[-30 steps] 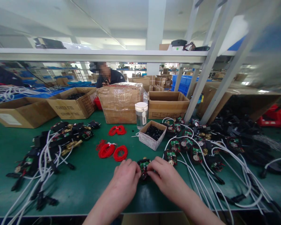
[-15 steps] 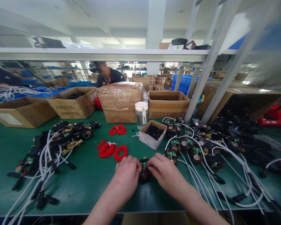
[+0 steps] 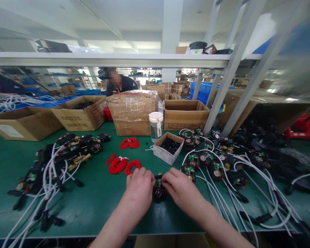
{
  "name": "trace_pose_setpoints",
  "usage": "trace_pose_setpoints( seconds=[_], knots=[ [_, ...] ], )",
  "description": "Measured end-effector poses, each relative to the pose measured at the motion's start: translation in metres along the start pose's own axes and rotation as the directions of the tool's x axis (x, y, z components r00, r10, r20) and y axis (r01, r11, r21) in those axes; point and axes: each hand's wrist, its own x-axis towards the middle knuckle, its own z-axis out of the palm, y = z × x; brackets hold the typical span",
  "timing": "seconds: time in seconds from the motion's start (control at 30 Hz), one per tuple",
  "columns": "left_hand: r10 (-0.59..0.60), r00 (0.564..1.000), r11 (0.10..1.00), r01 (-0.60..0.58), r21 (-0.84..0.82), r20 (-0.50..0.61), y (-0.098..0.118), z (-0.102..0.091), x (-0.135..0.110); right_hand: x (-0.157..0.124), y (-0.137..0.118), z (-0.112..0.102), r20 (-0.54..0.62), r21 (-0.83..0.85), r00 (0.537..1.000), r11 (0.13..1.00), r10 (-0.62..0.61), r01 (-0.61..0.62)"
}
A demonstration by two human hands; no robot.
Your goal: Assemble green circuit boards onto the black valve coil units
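Observation:
My left hand (image 3: 140, 187) and my right hand (image 3: 179, 188) meet at the middle of the green table (image 3: 93, 203), both with fingers curled around a small black valve part (image 3: 158, 190) that has a brass fitting and a bit of green board. The part is tipped on its side between my fingertips, mostly hidden. Red wire coils (image 3: 122, 164) lie just beyond my left hand. A small open box of black pieces (image 3: 168, 147) stands ahead of my right hand.
Finished valve units with white cables (image 3: 54, 162) pile at the left, and several more (image 3: 217, 162) spread at the right. A clear jar (image 3: 156, 126) and cardboard boxes (image 3: 133, 112) line the back. A person (image 3: 117, 82) sits beyond them. Slanted metal posts (image 3: 227, 82) rise at right.
The valve part has been turned from board-up to lying on its side. Both hands shifted slightly away from me, my left hand now partly covering the nearest red coil.

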Motion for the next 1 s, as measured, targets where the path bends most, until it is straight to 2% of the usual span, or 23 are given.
trace_pose_setpoints(
  seconds=[0.4, 0.6, 0.73, 0.87, 1.0],
  knots=[
    [0.062, 0.994, 0.995, -0.054, 0.083, -0.094, -0.006, 0.008, 0.004, 0.001, -0.001, 0.000, 0.010, 0.003, 1.000, 1.000, 0.009, -0.009],
    [0.086, 0.991, 0.991, -0.075, 0.107, -0.107, -0.007, 0.014, 0.008, 0.002, 0.003, 0.006, -0.008, -0.052, 1.000, 0.999, 0.009, -0.009],
    [0.092, 0.984, 0.991, -0.075, 0.111, -0.151, -0.007, 0.022, 0.011, 0.001, 0.009, 0.016, -0.077, -0.081, 0.997, 0.997, 0.004, -0.010],
    [0.118, 0.960, 0.991, -0.096, 0.098, -0.253, -0.009, 0.031, 0.011, 0.001, 0.012, 0.025, -0.150, -0.069, 0.988, 0.997, -0.031, 0.021],
    [0.141, 0.940, 0.989, -0.118, 0.090, -0.309, -0.010, 0.035, 0.008, 0.000, 0.010, 0.030, -0.194, -0.095, 0.980, 0.995, -0.049, 0.031]
  ],
)
